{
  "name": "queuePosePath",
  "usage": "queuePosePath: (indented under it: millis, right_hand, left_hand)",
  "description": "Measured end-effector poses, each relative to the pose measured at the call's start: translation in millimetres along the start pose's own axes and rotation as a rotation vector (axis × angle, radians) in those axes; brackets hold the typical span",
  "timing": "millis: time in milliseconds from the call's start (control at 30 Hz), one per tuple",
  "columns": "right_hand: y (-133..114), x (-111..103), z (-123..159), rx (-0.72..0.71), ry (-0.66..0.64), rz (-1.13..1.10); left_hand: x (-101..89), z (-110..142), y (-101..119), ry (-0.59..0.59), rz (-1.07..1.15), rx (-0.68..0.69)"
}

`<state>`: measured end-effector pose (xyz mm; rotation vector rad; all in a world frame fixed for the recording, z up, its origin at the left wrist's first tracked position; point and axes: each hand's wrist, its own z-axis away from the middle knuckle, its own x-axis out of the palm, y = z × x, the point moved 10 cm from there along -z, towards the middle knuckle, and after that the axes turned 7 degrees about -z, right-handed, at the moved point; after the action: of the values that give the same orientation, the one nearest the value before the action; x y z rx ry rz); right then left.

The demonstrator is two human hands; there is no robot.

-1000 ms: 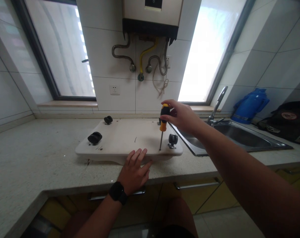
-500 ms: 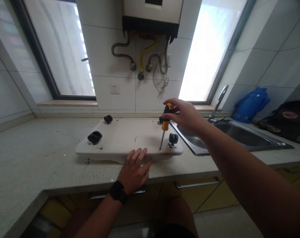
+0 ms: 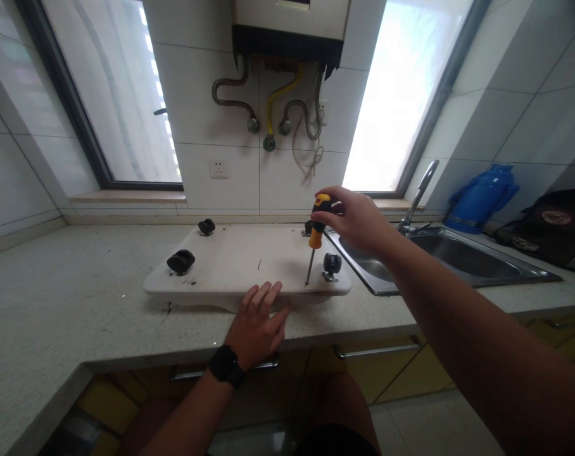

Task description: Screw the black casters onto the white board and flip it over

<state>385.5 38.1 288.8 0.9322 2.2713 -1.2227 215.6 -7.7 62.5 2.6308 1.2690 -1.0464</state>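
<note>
A white board point(image 3: 240, 253) with black casters at its corners lies wheels-up on the counter. Held in my right hand point(image 3: 351, 215) is a screwdriver point(image 3: 316, 237) with a yellow and black handle, nearly upright. Its tip meets the board near the front edge, just left of the front right caster point(image 3: 332, 265). My left hand point(image 3: 259, 323) rests on the board's front edge, fingers stretched over the top. Toward the left sit the front left caster point(image 3: 180, 261) and the back left caster point(image 3: 206, 227). The back right caster point(image 3: 308, 228) is partly hidden behind the screwdriver.
A steel sink point(image 3: 482, 256) with a faucet point(image 3: 418, 196) adjoins the board's right side. Beyond it are a blue thermos jug point(image 3: 481, 197) and a dark bag point(image 3: 548, 228). A water heater point(image 3: 290, 38) with pipes hangs on the wall above. Drawer handles point(image 3: 377, 349) line the counter front.
My right hand has shifted its fingers slightly on the screwdriver handle, and the handle leans a little differently. The tip and my left hand stay in place.
</note>
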Motion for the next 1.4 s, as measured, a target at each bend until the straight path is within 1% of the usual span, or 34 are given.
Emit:
queuePosePath:
  millis: [67, 100, 133, 200, 267, 333, 367, 467, 500, 533, 567, 600, 633, 733, 800, 833, 900, 1033, 1067, 1100, 1133, 1233, 1300, 1333, 1367, 1400]
  right_hand:
    - [2.3, -8.0, 3.2, 0.014, 0.154, 0.15]
    - [3.2, -9.7, 4.7, 0.02, 0.2, 0.193]
    - [4.0, -10.1, 5.5, 0.025, 0.221, 0.217]
    - [4.4, -9.3, 4.7, 0.022, 0.21, 0.222]
    - [3.4, -7.7, 1.9, 0.004, 0.143, 0.205]
    - [3.9, -5.1, -0.5, -0.008, 0.032, 0.154]
    - [5.4, -2.6, -0.9, -0.004, -0.041, 0.096]
    - [6.9, 7.2, 3.0, -0.008, -0.272, -0.174]
    - [5.9, 9.4, 4.9, -0.021, -0.328, -0.236]
    - [5.4, 10.2, 6.0, -0.035, -0.357, -0.257]
    - [5.8, 9.6, 6.1, -0.045, -0.356, -0.238]
    - [7.2, 7.9, 5.0, -0.048, -0.326, -0.183]
    - [9.3, 4.7, 3.0, -0.04, -0.266, -0.102]
    - [12.4, -8.2, -0.8, 0.006, -0.031, 0.148]
    - [11.4, -12.7, -0.1, 0.021, 0.067, 0.255]
    - [11.6, -13.1, 0.4, 0.024, 0.079, 0.282]
    - [14.9, -10.9, 1.0, 0.025, 0.038, 0.253]
    - [17.5, 4.1, 4.3, -0.028, -0.208, -0.102]
    - [16.4, 5.8, 5.2, -0.043, -0.235, -0.154]
    - [16.5, 5.9, 5.5, -0.045, -0.231, -0.164]
    - [17.8, 4.4, 5.3, -0.035, -0.197, -0.134]
    - [19.8, -6.4, 4.9, -0.009, -0.003, 0.098]
    - [15.2, -14.2, 6.5, -0.038, 0.113, 0.237]
    - [13.3, -16.9, 7.2, -0.054, 0.143, 0.276]
    - [13.0, -18.4, 7.6, -0.061, 0.146, 0.283]
    - [14.1, -18.2, 7.4, -0.062, 0.12, 0.255]
  left_hand:
    - [0.9, 0.5, 0.0, -0.004, 0.005, 0.0]
    - [1.2, 0.7, 0.2, -0.004, 0.009, 0.002]
    - [1.5, 0.9, 0.2, -0.004, 0.011, 0.003]
    - [1.8, 1.1, -0.2, -0.006, 0.011, 0.002]
    - [1.9, 1.2, -0.6, -0.012, 0.006, 0.0]
    - [2.1, 1.4, -0.6, -0.025, 0.001, 0.003]
    - [2.0, 1.4, -0.4, -0.031, 0.002, 0.006]
    - [1.0, 1.5, 0.1, -0.035, 0.008, 0.014]
    - [0.5, 1.3, 0.1, -0.031, 0.009, 0.013]
    - [0.2, 1.0, -0.2, -0.026, 0.009, 0.007]
    - [0.1, 0.6, -0.8, -0.023, 0.007, -0.002]
    - [0.3, 0.2, -1.4, -0.023, 0.006, -0.013]
    - [0.7, -0.3, -2.0, -0.024, 0.003, -0.024]
    - [1.5, -1.5, -2.0, -0.029, -0.002, -0.035]
    - [1.2, -1.8, -1.6, -0.027, -0.003, -0.034]
    - [1.2, -1.7, -1.7, -0.027, -0.003, -0.035]
    - [1.2, -1.6, -2.4, -0.028, -0.002, -0.041]
    - [1.3, -1.5, -3.2, -0.029, -0.008, -0.046]
    - [1.3, -1.6, -3.1, -0.028, -0.009, -0.045]
    - [1.5, -1.7, -2.9, -0.029, -0.008, -0.043]
    - [1.6, -1.8, -2.9, -0.029, -0.006, -0.042]
    - [2.4, -1.9, -3.0, -0.032, 0.001, -0.04]
    - [2.9, -1.7, -2.9, -0.034, 0.004, -0.035]
    - [3.0, -1.5, -2.9, -0.034, 0.004, -0.035]
    - [3.1, -1.4, -3.1, -0.034, 0.004, -0.036]
    - [3.0, -1.3, -3.4, -0.034, 0.003, -0.039]
